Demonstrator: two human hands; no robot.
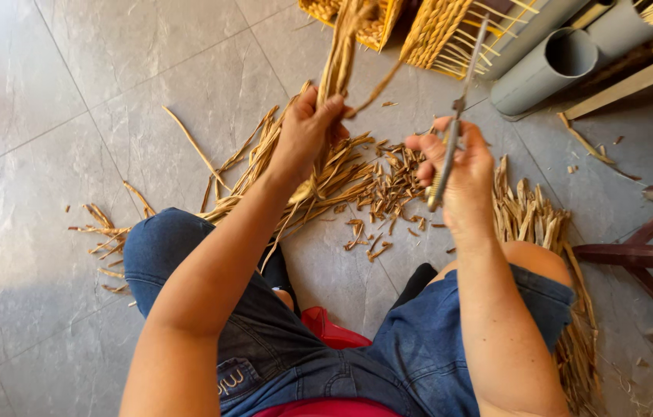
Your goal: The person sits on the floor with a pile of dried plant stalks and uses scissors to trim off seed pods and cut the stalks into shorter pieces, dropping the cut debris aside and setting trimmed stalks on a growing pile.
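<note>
My left hand (305, 127) grips a bundle of dried straw strands (338, 58) that rises toward a woven basket (365, 19) at the top. My right hand (461, 166) holds a pair of metal scissors (456, 116), blades pointing up and away beside the strands. Cut straw bits (388, 185) lie scattered on the floor between my knees. Longer straw strands (265, 166) spread on the tiles under my left hand.
A second woven piece with loose ends (450, 35) stands at the top. Grey plastic pipes (546, 66) lie at the upper right. A dark wooden stool frame (651, 251) is at the right. A straw pile (543, 224) sits by my right knee on the grey tiles (49, 139).
</note>
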